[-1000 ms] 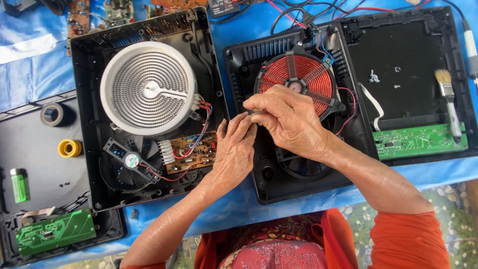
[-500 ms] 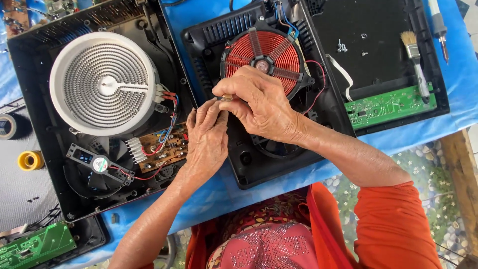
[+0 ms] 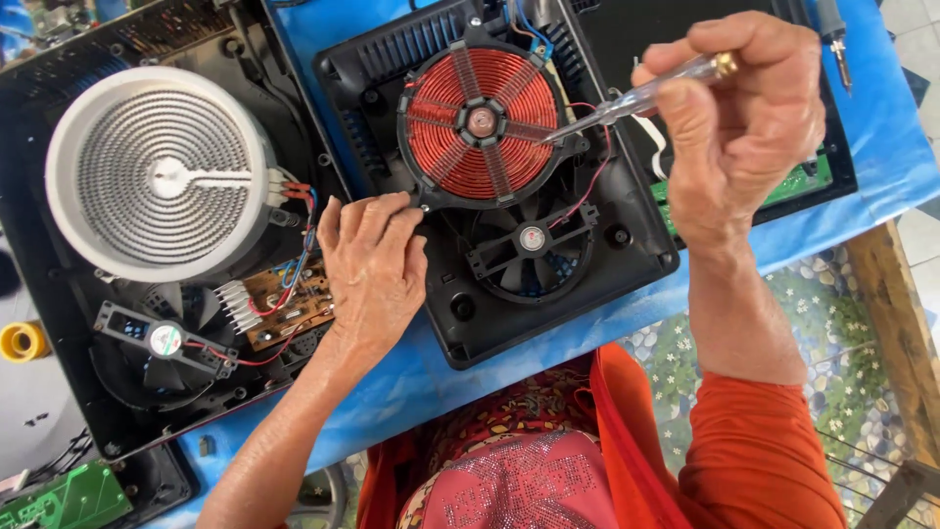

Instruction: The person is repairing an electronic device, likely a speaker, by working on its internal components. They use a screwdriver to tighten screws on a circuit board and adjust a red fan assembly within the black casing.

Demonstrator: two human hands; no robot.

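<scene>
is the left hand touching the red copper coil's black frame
Touching. The head view shows the left hand with fingertips pressed on the lower-left edge of the coil frame, no gap visible.

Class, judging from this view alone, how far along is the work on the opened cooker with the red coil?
Done: the black housing is open, exposing the red coil and fan. In hand: the right hand grips a clear-handled screwdriver, tip at the coil's rim; the left hand touches the coil's lower-left edge. Left: the coil sits in place, wires attached, housing uncovered.

An orange sleeve (image 3: 754, 451) covers one arm; pink sequined top (image 3: 519, 485).
</scene>
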